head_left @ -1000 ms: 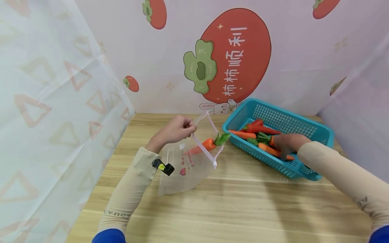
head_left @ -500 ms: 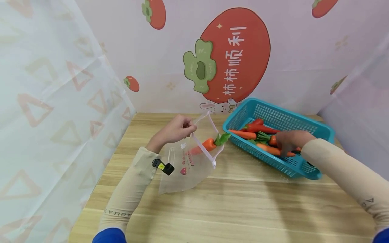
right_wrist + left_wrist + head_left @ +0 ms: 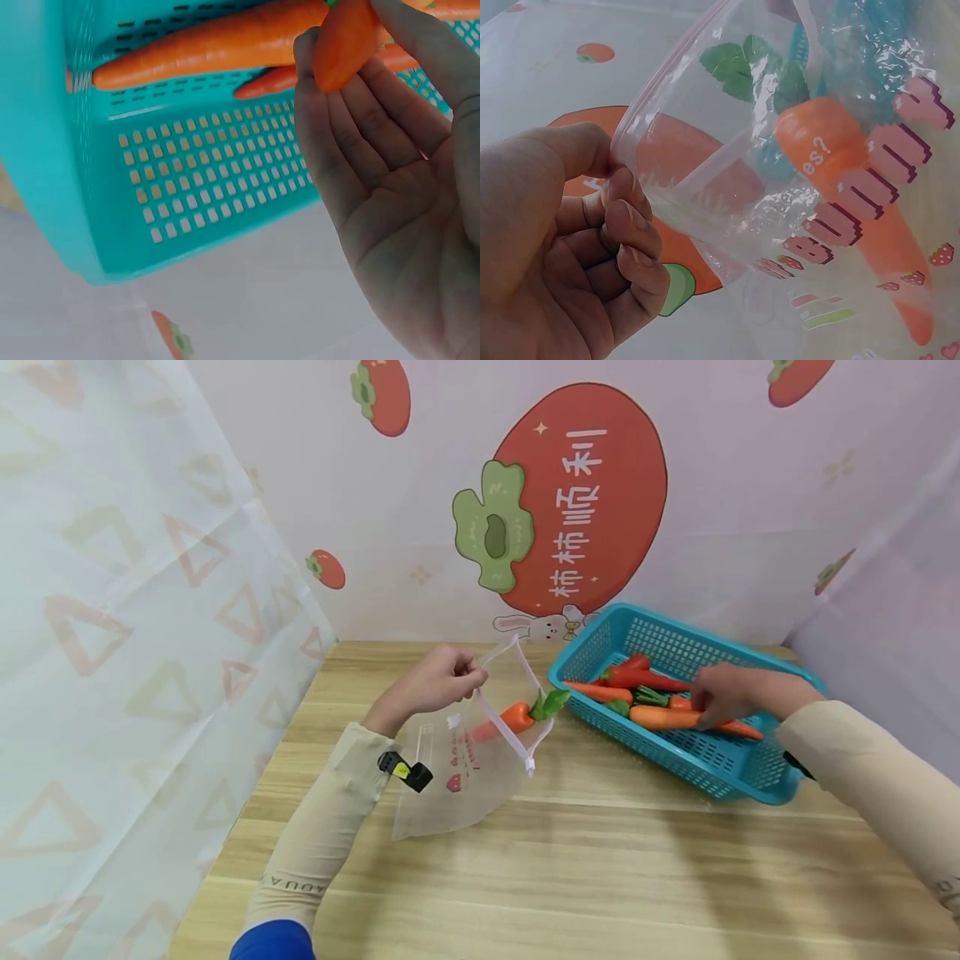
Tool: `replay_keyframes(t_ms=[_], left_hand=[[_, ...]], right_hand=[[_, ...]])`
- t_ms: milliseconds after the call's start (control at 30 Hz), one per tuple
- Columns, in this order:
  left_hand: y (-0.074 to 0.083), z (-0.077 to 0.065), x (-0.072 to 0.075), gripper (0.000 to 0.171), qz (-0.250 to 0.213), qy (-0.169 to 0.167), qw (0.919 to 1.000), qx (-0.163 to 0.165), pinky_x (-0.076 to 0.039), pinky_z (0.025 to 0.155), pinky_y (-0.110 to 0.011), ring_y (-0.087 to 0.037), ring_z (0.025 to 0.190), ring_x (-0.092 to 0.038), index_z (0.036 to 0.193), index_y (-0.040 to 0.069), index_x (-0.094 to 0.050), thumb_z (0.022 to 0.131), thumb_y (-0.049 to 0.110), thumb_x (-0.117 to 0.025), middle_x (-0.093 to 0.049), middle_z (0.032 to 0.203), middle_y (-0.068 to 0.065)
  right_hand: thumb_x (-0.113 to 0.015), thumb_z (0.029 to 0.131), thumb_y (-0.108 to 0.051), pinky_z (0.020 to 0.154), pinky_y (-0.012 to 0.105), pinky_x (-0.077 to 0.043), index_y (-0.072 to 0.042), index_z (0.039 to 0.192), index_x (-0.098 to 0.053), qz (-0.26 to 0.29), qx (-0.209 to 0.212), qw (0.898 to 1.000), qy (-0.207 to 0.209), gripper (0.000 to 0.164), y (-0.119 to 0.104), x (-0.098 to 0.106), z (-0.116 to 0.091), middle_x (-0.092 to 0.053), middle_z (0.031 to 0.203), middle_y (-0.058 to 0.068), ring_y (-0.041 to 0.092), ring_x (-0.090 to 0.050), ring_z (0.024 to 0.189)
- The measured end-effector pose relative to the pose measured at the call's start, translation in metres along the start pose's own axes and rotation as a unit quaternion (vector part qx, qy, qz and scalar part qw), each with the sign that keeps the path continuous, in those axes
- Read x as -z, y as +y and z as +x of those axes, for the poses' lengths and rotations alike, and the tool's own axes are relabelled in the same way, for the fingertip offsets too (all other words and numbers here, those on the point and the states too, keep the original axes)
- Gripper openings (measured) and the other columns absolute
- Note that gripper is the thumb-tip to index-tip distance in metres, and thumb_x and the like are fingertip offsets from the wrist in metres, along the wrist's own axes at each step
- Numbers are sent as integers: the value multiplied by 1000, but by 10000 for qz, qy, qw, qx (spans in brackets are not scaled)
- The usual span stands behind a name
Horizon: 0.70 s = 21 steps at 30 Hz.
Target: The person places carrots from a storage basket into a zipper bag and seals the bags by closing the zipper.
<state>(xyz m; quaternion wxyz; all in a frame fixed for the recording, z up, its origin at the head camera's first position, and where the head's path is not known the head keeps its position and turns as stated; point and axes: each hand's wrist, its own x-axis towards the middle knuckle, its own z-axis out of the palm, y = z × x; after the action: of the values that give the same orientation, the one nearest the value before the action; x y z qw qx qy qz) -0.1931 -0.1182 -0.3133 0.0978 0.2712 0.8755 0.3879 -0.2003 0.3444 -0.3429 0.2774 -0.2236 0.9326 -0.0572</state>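
Observation:
With thumb and forefinger my left hand (image 3: 435, 681) pinches the rim of a clear zip bag (image 3: 705, 150) printed with pink letters. Inside the bag lies an orange carrot (image 3: 896, 255); its green leaves (image 3: 551, 703) poke out of the mouth. My right hand (image 3: 731, 691) is in the blue basket (image 3: 806, 681), its thumb and fingers pinching a short orange carrot (image 3: 343, 49), mostly hidden in the head view. A long carrot (image 3: 217, 45) lies in the basket beside that hand.
Red chili peppers (image 3: 637, 677) and another carrot (image 3: 600, 692) lie in the basket's left part. The basket stands at the back right of the wooden table (image 3: 585, 877), against a patterned backdrop (image 3: 405, 585).
My right hand has risen slightly and moved right within the basket, and the long carrot now lies more exposed and shifted. The left hand and bag have stayed nearly still.

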Motion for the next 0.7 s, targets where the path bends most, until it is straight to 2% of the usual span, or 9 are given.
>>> replay_keyframes(t_ms=[233,367,700], left_hand=[[-1,1,-1,23,-10,6,10000,-29,-34,51,-23,-13,55,-43,81,8,-66,101,15,-57,-58,67,1],[1,1,0,23,-43,10,10000,-47,-35,51,-23,-12,55,-44,81,7,-67,101,14,-57,-58,66,1],[0,1,-1,23,-97,2,10000,-24,-34,51,-22,-13,55,-44,81,7,-67,102,13,-58,-58,67,1]], right_hand=[[-82,91,-24,65,30,-50,-10,93,-73,-13,112,9992,391,17,3,6,-17,-67,85,-2,13,-55,74],[-81,91,-21,64,28,-48,-10,92,-72,80,133,9988,461,14,3,11,-24,-66,83,-2,12,-54,72],[-85,88,-29,70,30,-56,-10,105,-77,-229,78,9954,929,27,-8,20,-40,-74,94,-4,9,-65,83]])
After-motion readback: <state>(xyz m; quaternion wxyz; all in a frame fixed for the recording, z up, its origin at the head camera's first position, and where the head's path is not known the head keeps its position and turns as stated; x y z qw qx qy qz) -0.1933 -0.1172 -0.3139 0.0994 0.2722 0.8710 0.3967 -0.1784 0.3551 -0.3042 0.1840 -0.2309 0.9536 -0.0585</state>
